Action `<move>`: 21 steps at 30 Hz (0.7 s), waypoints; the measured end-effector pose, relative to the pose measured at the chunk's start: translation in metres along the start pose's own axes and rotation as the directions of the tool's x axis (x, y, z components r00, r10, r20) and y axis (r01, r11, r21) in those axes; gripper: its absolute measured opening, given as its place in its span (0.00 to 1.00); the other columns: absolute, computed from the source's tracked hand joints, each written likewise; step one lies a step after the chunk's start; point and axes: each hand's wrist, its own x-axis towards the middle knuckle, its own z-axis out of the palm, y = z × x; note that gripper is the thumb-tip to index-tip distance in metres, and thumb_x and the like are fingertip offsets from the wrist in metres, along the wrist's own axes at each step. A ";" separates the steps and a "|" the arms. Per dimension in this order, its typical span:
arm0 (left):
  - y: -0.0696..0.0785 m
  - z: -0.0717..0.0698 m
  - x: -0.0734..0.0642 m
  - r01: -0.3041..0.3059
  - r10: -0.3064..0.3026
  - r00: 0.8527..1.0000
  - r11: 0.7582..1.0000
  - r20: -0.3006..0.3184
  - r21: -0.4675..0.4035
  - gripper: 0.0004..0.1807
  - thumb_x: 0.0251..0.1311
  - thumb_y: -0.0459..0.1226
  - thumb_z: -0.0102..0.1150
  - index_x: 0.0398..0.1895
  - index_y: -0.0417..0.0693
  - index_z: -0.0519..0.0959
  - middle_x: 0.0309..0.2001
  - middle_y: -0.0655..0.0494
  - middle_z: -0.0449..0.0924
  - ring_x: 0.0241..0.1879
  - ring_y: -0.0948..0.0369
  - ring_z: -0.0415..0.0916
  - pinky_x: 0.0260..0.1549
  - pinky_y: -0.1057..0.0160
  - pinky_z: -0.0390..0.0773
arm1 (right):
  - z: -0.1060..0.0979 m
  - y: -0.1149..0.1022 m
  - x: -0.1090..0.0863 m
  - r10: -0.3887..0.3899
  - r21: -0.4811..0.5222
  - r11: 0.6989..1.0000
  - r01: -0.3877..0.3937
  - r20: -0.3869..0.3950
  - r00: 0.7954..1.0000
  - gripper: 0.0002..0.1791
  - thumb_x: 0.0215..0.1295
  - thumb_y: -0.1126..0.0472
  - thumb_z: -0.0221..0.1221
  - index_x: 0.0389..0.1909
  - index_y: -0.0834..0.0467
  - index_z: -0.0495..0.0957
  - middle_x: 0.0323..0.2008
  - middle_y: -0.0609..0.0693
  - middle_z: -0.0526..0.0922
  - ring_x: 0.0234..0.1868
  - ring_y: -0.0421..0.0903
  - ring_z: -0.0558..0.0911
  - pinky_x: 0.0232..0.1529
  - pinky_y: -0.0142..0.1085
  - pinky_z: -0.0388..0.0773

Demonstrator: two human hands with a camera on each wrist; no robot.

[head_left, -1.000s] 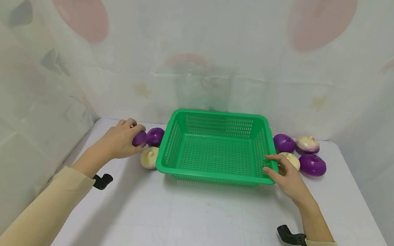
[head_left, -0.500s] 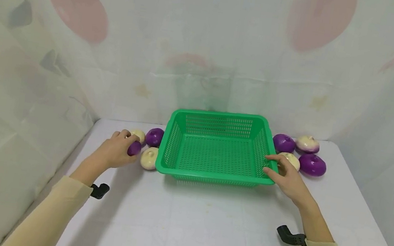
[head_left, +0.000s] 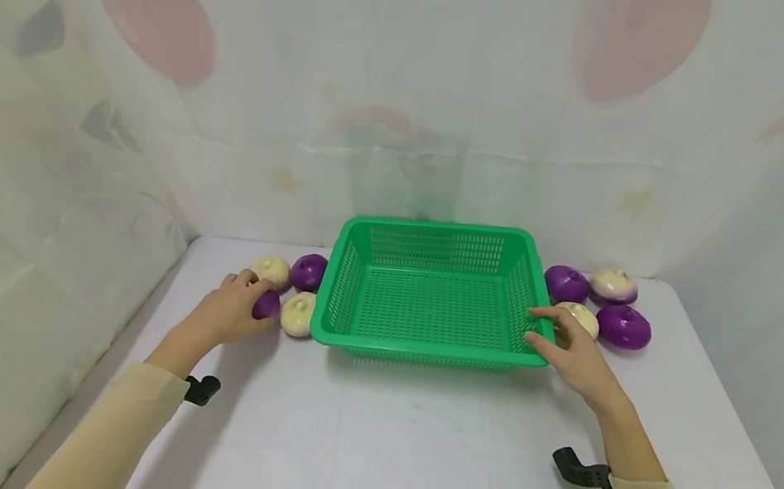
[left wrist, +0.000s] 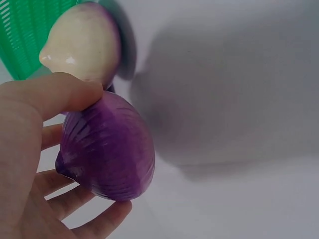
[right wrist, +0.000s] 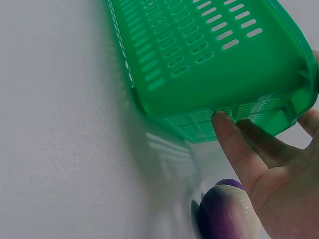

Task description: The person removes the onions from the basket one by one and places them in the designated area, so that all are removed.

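My left hand (head_left: 226,313) holds a purple onion (left wrist: 112,149) between thumb and fingers, low over the left part of the table. Beside it lies a cream onion (head_left: 297,315), which also shows above the held one in the left wrist view. Another cream onion (head_left: 271,269) and a purple onion (head_left: 309,272) sit just behind. A green slotted basket (head_left: 422,349) stands at the middle back. My right hand (head_left: 575,358) grips its right rim near the front corner; in the right wrist view, fingers touch the outside of the end wall.
Right of the basket are two purple onions (head_left: 624,327), a cream one (head_left: 581,317) partly behind my right hand, and a cream-and-purple one (head_left: 614,285). A white cloth covers the table (head_left: 407,456). A patterned curtain (head_left: 425,115) hangs behind.
My left hand has brought the purple onion toward me and lowered it, uncovering the cream onion behind. My right hand and the basket have stayed in place.
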 end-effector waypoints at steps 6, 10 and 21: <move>0.001 0.004 -0.001 0.013 -0.012 1.000 1.000 0.008 -0.017 0.33 0.59 0.45 0.68 0.66 0.44 0.72 0.61 0.32 0.67 0.59 0.34 0.66 0.43 0.31 0.77 | 0.000 0.001 0.000 -0.001 -0.012 1.000 0.001 -0.004 1.000 0.25 0.74 0.57 0.61 0.67 0.62 0.69 0.67 0.58 0.67 0.74 0.58 0.58 0.70 0.63 0.55; 0.000 0.008 -0.001 0.016 -0.016 1.000 1.000 0.019 -0.020 0.33 0.59 0.45 0.68 0.67 0.43 0.72 0.62 0.32 0.67 0.59 0.34 0.66 0.44 0.31 0.76 | 0.000 0.000 0.000 -0.003 -0.003 1.000 0.003 -0.005 1.000 0.25 0.74 0.58 0.61 0.66 0.63 0.69 0.68 0.59 0.66 0.75 0.59 0.56 0.71 0.63 0.53; -0.002 0.013 -0.001 0.032 -0.031 0.999 0.999 0.034 -0.027 0.33 0.61 0.45 0.67 0.68 0.43 0.70 0.63 0.31 0.65 0.61 0.32 0.65 0.44 0.29 0.75 | 0.001 0.000 0.000 0.002 -0.002 1.000 -0.002 -0.003 1.000 0.25 0.74 0.58 0.61 0.67 0.62 0.69 0.68 0.59 0.66 0.75 0.59 0.55 0.71 0.63 0.53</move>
